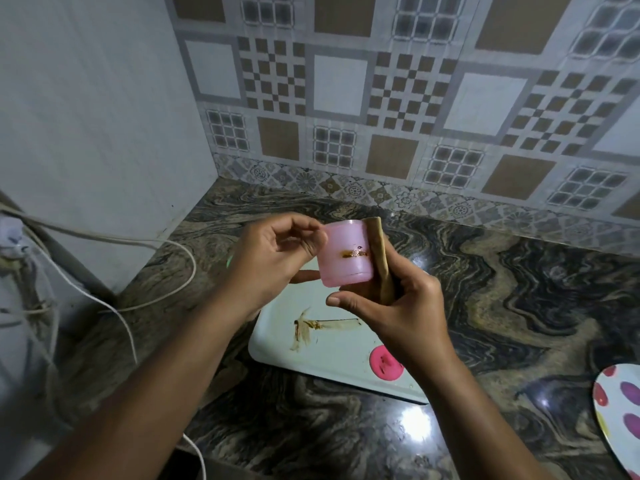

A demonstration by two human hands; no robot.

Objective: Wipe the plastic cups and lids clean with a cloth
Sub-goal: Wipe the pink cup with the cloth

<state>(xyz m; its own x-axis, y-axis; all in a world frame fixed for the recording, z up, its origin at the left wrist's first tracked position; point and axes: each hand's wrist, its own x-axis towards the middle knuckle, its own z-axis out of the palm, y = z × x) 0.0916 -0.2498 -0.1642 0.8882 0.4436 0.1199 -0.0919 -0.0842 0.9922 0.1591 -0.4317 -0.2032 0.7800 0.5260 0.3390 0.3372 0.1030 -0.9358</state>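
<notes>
Pink cup [346, 252] is off the bench, held in the air over the back part of the white tray [332, 362], roughly upright. There's a brown smear across its side wall.

Left hand [273, 258]: fingers curled, pinching the cup's left side near the top.

Right hand [398, 306]: curled round a folded tan cloth [379, 258], pressing it against the cup's right wall, with the thumb lying under the cup's bottom edge.

The tray sits mid-bench [519, 289], towards the front edge, and has a brown streak on its surface. Pink lid [382, 363] lies flat on the tray near its front edge, partly hidden by the right wrist.

Spotted plate [620, 410] is at the bench's right end. White cables [149, 271] trail over the left end.
</notes>
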